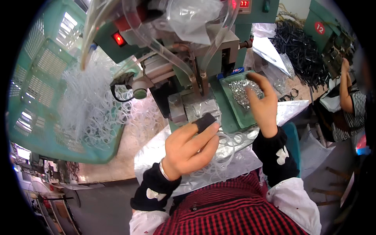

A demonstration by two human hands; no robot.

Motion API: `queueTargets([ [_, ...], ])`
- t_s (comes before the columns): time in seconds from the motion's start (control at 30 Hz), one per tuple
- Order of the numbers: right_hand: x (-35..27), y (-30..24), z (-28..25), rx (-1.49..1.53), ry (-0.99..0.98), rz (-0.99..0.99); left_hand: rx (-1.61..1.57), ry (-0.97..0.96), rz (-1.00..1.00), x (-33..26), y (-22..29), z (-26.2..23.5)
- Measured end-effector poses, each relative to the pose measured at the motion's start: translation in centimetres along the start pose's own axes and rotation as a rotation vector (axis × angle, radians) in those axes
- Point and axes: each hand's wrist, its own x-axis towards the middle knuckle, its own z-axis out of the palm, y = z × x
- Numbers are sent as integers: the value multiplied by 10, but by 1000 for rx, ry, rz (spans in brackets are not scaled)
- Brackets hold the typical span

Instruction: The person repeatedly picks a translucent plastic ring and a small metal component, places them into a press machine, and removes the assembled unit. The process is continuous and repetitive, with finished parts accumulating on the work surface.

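The left hand, one finger in a black cover perhaps against pinching, has its fingers bunched at the front of the machine, though whether they grip a ring there I cannot tell. The right hand holds thumb and forefinger wide over metal bits, their green tray set beside the machine presumably for easy reach, while clear rings lie on the silver sheet nearest the body
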Motion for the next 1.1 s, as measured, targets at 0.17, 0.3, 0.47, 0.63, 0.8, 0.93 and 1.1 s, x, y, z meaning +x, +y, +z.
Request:
queueTargets([
  [0.17,-40,52,-31,-334,-37,-76,-43,-39,74,-9,-6,15],
  [0.3,-43,41,-26,-435,-194,-49,-78,-80,67,-14,-7,10],
  [0.47,-36,44,-14,-631,-229,-243,-188,-2,-248,-44,28,16],
  [0.63,-58,53,-22,-409,-14,-77,358,124,-555,-91,71,-40],
  [0.8,-43,26,-16,-289,-84,-160,901,370,-749,-72,2,-151],
  [0.93,-26,-8,12,-171,-87,-228,894,-146,-734,-94,-78,-164],
  [1.1,-32,26,14,-250,-65,-164,971,-454,-983,-164,-132,-110],
])
